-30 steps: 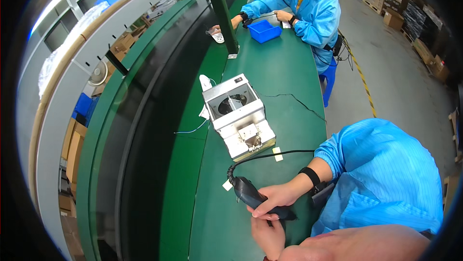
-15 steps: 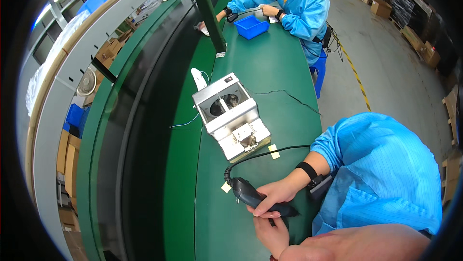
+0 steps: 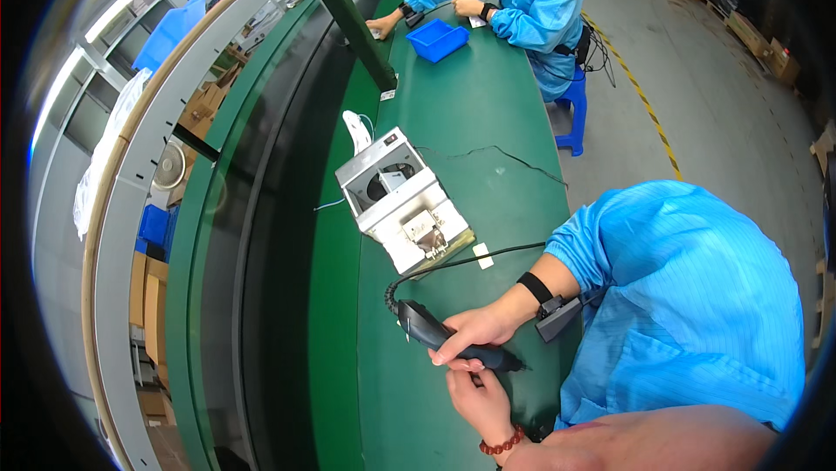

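My right hand [image 3: 477, 329], with a black strap at its wrist, is wrapped round a black electric screwdriver [image 3: 421, 325]. The tool lies slantwise, its cable end to the upper left and its thin tip toward the lower right. Close below, my left hand [image 3: 481, 401] has its fingers curled up against the screwdriver and my right fingertips. Whatever those fingers may hold is hidden. A beaded bracelet circles the left wrist. Beyond the hands stands a pale box-shaped screw feeder [image 3: 405, 201], with an open top compartment and a small metal mechanism at its near end.
The screwdriver's black cable [image 3: 470, 264] runs across the green bench [image 3: 488, 123], past a yellowish paper tag [image 3: 482, 255]. Farther off, a co-worker in blue [image 3: 531, 1] sits by a blue bin [image 3: 437, 40]. A green post [image 3: 353, 27] and a dark conveyor channel [image 3: 287, 236] border the left.
The view has shifted, so the bench things appear farther left and slightly higher. My grip on the screwdriver is the same. More of the left wrist and its bracelet shows.
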`<state>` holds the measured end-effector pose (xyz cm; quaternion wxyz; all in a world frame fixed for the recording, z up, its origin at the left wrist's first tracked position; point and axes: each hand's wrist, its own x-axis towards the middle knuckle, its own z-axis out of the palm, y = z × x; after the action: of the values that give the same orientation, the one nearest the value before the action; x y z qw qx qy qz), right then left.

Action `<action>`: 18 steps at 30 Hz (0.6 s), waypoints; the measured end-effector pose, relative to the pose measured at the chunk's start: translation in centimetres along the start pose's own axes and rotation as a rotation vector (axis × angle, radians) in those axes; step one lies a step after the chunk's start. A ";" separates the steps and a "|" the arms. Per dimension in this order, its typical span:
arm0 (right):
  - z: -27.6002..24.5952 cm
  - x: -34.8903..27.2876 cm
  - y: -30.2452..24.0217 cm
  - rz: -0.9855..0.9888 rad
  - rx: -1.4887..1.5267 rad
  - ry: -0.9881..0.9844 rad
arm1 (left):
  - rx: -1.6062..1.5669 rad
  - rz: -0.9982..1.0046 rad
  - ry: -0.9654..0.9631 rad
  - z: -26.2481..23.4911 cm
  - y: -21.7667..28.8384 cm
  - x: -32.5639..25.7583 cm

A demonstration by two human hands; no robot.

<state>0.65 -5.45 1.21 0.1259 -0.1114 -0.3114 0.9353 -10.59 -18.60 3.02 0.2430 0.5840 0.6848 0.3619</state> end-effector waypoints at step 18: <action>1.5 4.2 0.1 -0.133 -0.201 -0.126 | -0.634 -0.297 0.329 -0.1 -1.8 0.1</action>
<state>-3.81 -5.08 1.80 0.1561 -0.0437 -0.4177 0.8940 -11.76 -18.62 1.71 0.3479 0.3086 0.6459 0.6054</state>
